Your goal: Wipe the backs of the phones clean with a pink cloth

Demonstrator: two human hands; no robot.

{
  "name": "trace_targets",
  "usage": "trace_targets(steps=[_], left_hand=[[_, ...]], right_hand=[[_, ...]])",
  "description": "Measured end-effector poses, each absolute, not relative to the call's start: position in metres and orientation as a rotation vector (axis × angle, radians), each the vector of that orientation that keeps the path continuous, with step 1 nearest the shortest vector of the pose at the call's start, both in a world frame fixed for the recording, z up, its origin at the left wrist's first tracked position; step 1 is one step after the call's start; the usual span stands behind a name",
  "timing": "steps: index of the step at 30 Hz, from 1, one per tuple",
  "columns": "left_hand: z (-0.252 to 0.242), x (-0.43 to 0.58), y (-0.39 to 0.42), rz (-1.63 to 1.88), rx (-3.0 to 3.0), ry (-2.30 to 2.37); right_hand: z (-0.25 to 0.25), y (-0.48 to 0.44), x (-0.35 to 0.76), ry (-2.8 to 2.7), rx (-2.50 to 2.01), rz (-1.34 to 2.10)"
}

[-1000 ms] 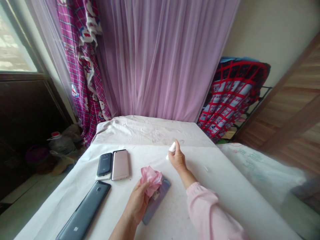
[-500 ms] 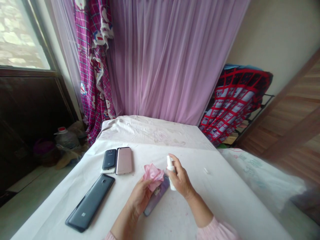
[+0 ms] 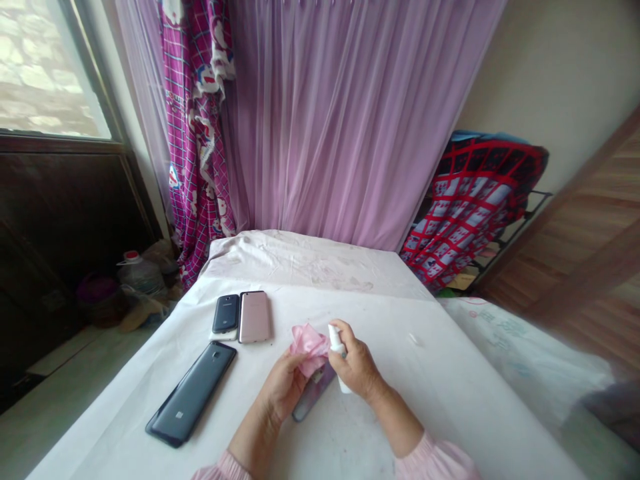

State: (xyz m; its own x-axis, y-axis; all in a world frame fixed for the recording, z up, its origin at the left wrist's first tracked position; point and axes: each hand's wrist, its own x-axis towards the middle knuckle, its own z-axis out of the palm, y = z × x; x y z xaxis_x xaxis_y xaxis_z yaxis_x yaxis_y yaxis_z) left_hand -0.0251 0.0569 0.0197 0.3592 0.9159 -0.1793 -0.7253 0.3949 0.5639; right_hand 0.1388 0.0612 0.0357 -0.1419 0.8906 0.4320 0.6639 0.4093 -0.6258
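A crumpled pink cloth (image 3: 309, 343) is pinched in my left hand (image 3: 286, 387). My right hand (image 3: 361, 367) wraps round a small white spray bottle (image 3: 345, 385), held almost upright with its nozzle close beside the cloth. The index finger lies over the top of the nozzle. Beneath the cloth and the left hand, a purplish phone or phone case (image 3: 313, 400) rests on the white cover, partly hidden by them.
On the white-covered table (image 3: 380, 427) to the left lie a large dark phone (image 3: 193, 397), a small dark phone (image 3: 226, 313) on a white item, and a rose-gold phone (image 3: 255, 317). A small white piece (image 3: 415, 339) lies right. Purple curtains (image 3: 350, 133) hang behind.
The spray bottle in my right hand has moved slightly left, closer to the cloth. My view has shifted a little. Both hands keep their hold.
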Motion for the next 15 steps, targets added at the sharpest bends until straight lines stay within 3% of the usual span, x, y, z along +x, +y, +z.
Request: trace_targets(steps=[15], left_hand=[[0.020, -0.035, 0.060, 1.100, 0.389, 0.349]], right_hand=[[0.042, 0.043, 0.140, -1.849, -1.324, 0.523]])
